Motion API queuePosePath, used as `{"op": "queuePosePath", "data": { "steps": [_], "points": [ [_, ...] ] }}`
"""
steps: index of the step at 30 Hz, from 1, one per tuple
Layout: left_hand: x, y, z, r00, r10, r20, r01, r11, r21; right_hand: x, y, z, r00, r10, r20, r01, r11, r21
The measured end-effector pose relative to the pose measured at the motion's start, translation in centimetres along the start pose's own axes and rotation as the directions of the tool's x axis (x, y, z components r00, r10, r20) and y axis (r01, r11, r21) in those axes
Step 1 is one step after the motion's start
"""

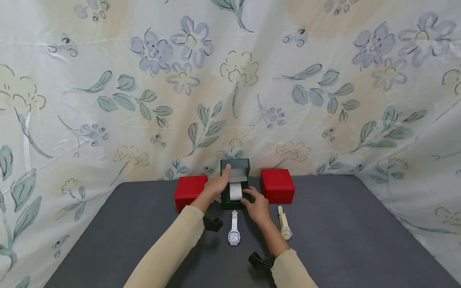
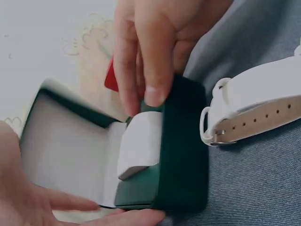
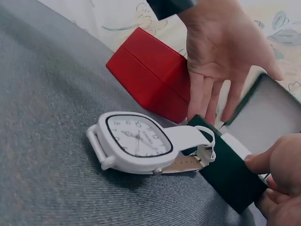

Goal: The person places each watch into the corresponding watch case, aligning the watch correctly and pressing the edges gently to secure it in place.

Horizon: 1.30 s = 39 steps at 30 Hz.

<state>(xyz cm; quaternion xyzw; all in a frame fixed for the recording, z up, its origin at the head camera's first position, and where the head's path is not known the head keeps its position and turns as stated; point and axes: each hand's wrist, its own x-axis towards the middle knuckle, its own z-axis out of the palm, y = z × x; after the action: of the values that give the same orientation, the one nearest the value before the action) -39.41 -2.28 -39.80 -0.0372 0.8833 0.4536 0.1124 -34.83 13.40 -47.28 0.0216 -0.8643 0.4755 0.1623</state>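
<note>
A dark green watch box [image 1: 230, 206] stands with its lid [image 1: 235, 163] raised, showing a pale lining and a white cushion [image 1: 235, 193] inside. My left hand [image 1: 216, 185] lies along the box's left side with straight fingers, thumb up by the lid; its palm faces the box in the right wrist view. On the opposite side my right hand [image 1: 257, 205] grips the box's right wall, its thumb [image 3: 258, 162] over the rim beside the cushion. In front of the box lies a white-strapped watch [image 1: 234, 237] with a rounded square face.
Red boxes, both closed, flank the green one: one on the left [image 1: 188, 189], partly behind my left hand, one on the right [image 1: 277, 186]. A cream-strapped watch [image 1: 283, 223] lies right of my right hand on the grey tabletop [image 1: 342, 232]. Floral cloth [image 1: 273, 84] hangs behind.
</note>
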Motion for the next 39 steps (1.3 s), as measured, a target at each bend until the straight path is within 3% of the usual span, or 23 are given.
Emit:
{"op": "queuePosePath", "data": {
  "steps": [3,6,9,12,13,20,25,28,32,35,39],
  "points": [
    [-0.3,0.1,-0.2,0.998,0.033,0.048,-0.034,0.999,0.008,-0.1,-0.2,-0.1,1.000,0.001,-0.007,-0.001,1.000,0.003],
    [-0.5,0.1,-0.1,0.991,0.115,0.065,-0.123,0.984,0.129,-0.2,-0.4,-0.1,1.000,0.020,-0.004,-0.020,1.000,0.004],
    [-0.6,0.0,0.2,0.967,0.244,0.068,-0.253,0.903,0.347,-0.3,-0.5,0.0,0.998,0.061,0.013,-0.061,0.998,0.018],
    [-0.2,0.0,0.7,0.931,0.353,0.093,-0.347,0.775,0.529,-0.4,-0.5,0.0,0.995,0.097,0.027,-0.098,0.995,0.030],
    [-0.1,0.0,0.8,0.924,0.368,0.108,-0.362,0.744,0.561,-0.4,-0.5,0.1,0.994,0.106,0.033,-0.108,0.994,0.035],
    [0.9,0.3,1.2,0.921,0.340,0.189,-0.370,0.614,0.697,-0.3,-0.5,0.2,0.994,0.106,0.022,-0.106,0.994,0.032],
    [1.3,0.5,1.2,0.902,0.372,0.219,-0.405,0.551,0.730,-0.2,-0.5,0.2,0.994,0.105,0.010,-0.105,0.994,0.028],
    [1.5,0.4,1.1,0.887,0.397,0.234,-0.434,0.546,0.717,-0.2,-0.4,0.3,0.994,0.107,0.003,-0.107,0.994,0.029],
    [1.9,0.0,0.7,0.864,0.420,0.276,-0.490,0.579,0.652,-0.2,-0.2,0.4,0.993,0.122,0.003,-0.122,0.992,0.034],
    [1.9,0.0,0.0,0.848,0.446,0.286,-0.526,0.648,0.550,-0.2,-0.2,0.4,0.992,0.127,0.003,-0.127,0.991,0.036],
    [0.8,0.0,-1.2,0.844,0.487,0.226,-0.536,0.741,0.405,-0.1,-0.3,0.2,0.994,0.113,-0.001,-0.113,0.993,0.033]
  ]
}}
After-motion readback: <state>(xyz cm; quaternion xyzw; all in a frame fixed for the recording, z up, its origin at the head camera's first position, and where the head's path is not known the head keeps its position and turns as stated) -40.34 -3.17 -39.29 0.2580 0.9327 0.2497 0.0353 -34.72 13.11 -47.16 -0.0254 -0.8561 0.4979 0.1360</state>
